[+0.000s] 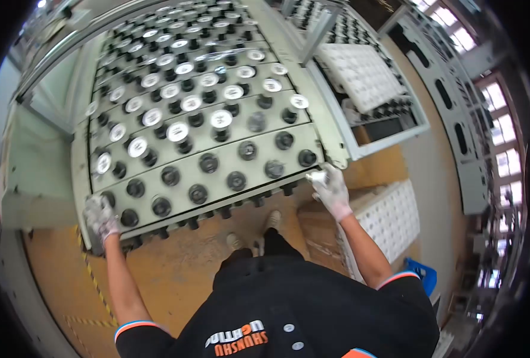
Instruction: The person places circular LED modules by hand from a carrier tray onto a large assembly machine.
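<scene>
Item: pale green rack (226, 156), tilted, filling 12 o'clock.
- Upper rows: white spools (177, 131). Lower rows: bare black pegs (198, 194).
- Left hand (100, 218), gloved, 8 o'clock: fingers closed over the rack's lower left corner.
- Right hand (330, 190), gloved, 3 o'clock: curled on the lower right corner, possibly pinching something small and white.
- Carton (390, 221) of white spools, 4 o'clock.

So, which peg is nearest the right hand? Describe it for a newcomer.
Find the big pale-green rack tilted before the person. Follow its lower edge to the right corner, where the gloved right hand rests. The peg just above it ends its row, bare and black, unlike the white-capped ones higher up.
</scene>
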Demonstrator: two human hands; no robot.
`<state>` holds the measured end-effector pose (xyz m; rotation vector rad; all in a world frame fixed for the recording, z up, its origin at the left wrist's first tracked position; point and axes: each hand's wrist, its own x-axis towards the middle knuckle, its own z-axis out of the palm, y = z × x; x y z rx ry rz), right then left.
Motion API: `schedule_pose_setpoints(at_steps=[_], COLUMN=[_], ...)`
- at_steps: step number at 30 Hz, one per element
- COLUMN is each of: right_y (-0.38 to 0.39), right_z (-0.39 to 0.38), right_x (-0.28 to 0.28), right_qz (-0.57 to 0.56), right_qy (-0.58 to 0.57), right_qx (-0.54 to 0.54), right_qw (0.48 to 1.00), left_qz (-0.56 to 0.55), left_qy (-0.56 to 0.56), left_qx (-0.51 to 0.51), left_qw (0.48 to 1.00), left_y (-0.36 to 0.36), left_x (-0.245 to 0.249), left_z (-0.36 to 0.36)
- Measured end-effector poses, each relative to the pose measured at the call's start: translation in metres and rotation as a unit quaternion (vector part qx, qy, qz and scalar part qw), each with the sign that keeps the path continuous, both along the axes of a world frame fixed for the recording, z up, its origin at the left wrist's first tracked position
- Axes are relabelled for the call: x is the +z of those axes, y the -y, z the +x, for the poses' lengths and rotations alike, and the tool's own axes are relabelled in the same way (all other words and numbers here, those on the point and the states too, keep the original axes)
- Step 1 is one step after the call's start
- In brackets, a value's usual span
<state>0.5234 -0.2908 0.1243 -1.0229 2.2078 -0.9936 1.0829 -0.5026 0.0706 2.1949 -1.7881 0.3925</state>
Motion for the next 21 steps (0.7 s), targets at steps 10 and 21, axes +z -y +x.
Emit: schedule_pose_setpoints(at_steps=[10,21], right_y=[0.129,0.147], right_z=[-0.014,-0.012], right_x=[-0.028,-0.058], right_qz=[-0.058,-0.047], right_qy=[-0.439,-0.346], right_qx=[0.175,0.134], right_qw=[0.879,0.927], left_qz=[0.093,-0.128], left_qy=[-0.187,-0.571], left_qx=[0.003,-0.037], left_qw=[0.978,0.810], left_y=[0.015,-0.028], left_x=[-0.014,0.060], left_z=[0.023,-0.096])
